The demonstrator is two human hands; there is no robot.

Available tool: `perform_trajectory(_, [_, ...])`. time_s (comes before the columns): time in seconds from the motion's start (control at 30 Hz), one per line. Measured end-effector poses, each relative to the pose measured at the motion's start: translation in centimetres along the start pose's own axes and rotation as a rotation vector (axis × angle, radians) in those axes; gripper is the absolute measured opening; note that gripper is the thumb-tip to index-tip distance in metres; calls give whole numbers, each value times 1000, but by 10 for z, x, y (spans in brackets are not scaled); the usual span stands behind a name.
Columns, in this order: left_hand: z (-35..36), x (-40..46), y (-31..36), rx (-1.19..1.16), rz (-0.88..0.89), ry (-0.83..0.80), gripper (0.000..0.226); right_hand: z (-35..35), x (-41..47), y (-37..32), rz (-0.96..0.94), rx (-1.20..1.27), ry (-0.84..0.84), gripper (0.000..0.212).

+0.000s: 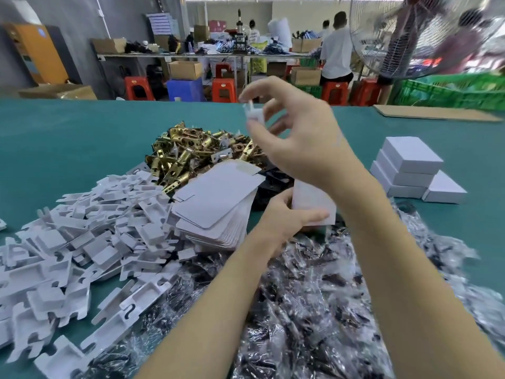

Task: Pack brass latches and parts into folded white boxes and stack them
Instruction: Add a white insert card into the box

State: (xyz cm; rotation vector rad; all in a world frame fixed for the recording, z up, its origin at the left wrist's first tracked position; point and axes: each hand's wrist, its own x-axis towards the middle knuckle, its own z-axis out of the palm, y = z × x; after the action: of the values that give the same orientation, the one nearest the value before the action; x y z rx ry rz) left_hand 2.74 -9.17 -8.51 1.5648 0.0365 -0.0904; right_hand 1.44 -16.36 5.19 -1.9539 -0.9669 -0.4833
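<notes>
Moulded white plastic inserts (68,242) sprawl across the teal tabletop (54,149) at left. Beyond them heaps a pile of shiny brass latches (191,151), beside a fanned stack of flat white box blanks (218,203). The left hand (284,220) grips a folded white box (314,203); what it holds is hidden. The right hand (300,138), raised, pinches one small white insert (255,113). Crinkled clear bags of dark parts (314,296) lie below. Four closed boxes (410,165) stack at right.

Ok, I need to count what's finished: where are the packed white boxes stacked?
In the head view, the packed white boxes are stacked at the right of the green table, beyond the right forearm and just past the pile of clear plastic bags.
</notes>
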Motion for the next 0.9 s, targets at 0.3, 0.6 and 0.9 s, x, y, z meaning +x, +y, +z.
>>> perform_trajectory(0.3, [4,-1,3,-47,13,-76,54,-95,-18,54,311,-93,78,23])
perform_trajectory(0.6, [5,-2,4,7,3,-107,48,-82,-19,67,388,-408,-5,18])
perform_trajectory(0.9, [4,-3,4,-6,8,-132,48,-82,-20,68,396,-519,126,16])
